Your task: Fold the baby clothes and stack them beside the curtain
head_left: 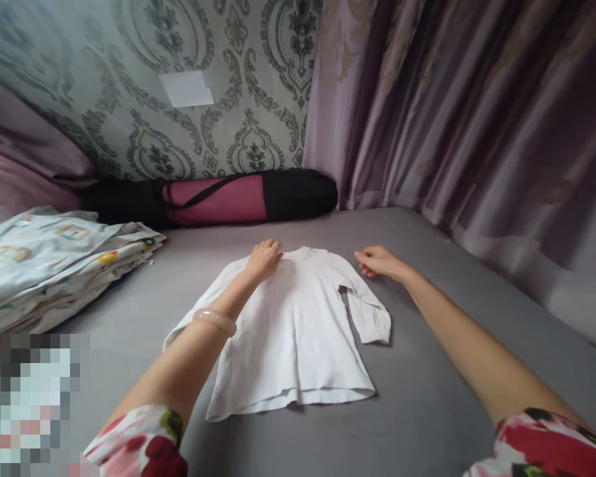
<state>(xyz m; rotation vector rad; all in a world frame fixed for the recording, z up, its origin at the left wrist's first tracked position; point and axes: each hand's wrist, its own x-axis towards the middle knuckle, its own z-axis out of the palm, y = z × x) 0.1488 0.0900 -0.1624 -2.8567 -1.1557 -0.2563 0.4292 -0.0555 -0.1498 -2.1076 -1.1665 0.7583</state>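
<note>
A white long-sleeved shirt [298, 331] lies spread on the grey bed sheet, its collar away from me and its hem towards me. My left hand [265, 259] rests on the shoulder beside the collar, fingers laid over the fabric. The left sleeve is partly hidden under my left forearm, which wears a pale bangle [214, 322]. Just off the opposite shoulder, my right hand [379, 261] hovers close to the sheet with its fingers curled in and no fabric visible in them. Below it, the right sleeve [370, 315] bends down beside the shirt's body.
A stack of folded printed cloths [69, 265] sits at the left on the grey sheet [427, 397]. Against the patterned wall lies a long black and maroon bag [218, 199]. Purple curtains [457, 112] hang along the right side. A blurred patch covers the lower left corner.
</note>
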